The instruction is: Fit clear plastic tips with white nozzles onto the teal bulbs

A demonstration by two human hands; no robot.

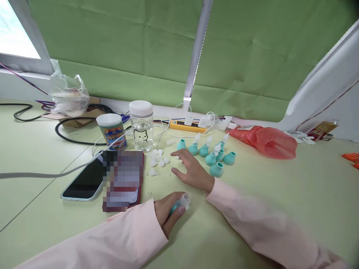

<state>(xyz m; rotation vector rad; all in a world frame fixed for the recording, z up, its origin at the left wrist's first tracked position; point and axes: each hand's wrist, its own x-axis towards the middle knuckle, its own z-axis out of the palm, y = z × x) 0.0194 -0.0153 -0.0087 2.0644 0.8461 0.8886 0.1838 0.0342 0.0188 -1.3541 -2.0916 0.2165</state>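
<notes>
Pink sleeves [120, 235] lie foremost. The left hand [165, 209] is clamped round a teal bulb [173, 209] over the table [199, 231], long axis oblique, translucent tip [185, 203] pointing right and slightly away. Right hand [192, 170]: thumb and fingers parted, near white pieces [161, 163].

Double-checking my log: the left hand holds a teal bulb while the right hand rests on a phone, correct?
Not quite: the right hand isn't on a phone; the head view shows it beside the small white pieces. The left hand does hold a teal bulb.
</notes>
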